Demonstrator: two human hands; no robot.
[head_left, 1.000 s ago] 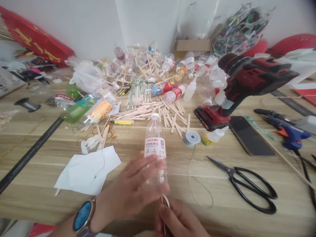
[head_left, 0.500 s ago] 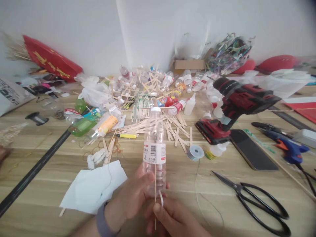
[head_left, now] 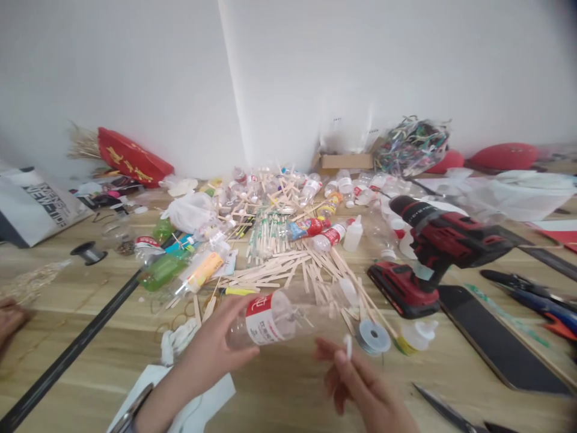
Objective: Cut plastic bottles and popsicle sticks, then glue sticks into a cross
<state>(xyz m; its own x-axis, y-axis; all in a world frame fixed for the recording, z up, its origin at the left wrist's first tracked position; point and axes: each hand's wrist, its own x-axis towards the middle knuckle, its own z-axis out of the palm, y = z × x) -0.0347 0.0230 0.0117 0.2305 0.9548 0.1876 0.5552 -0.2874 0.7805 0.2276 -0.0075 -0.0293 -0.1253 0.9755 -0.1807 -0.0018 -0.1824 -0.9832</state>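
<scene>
My left hand point(head_left: 225, 337) is wrapped round a clear plastic bottle point(head_left: 265, 322) with a red and white label. The bottle lies almost level, its white cap point(head_left: 347, 291) pointing right, and thin sticks run near the cap end. Below the cap, my right hand point(head_left: 356, 373) pinches a small white curved piece point(head_left: 347, 347) between thumb and fingers. That hand is apart from the bottle.
Wooden sticks point(head_left: 270, 270) and bottles crowd the middle. A red drill point(head_left: 451, 234), a phone point(head_left: 505, 337), a wire spool point(head_left: 373, 337) and scissors point(head_left: 444, 409) lie right. White paper point(head_left: 207, 403) lies under my left arm. Another person's hand point(head_left: 9, 322) shows at far left.
The bottle has turned from upright to nearly level, cap to the right. My right hand has moved right, away from its base, with the white piece. The view has tilted up.
</scene>
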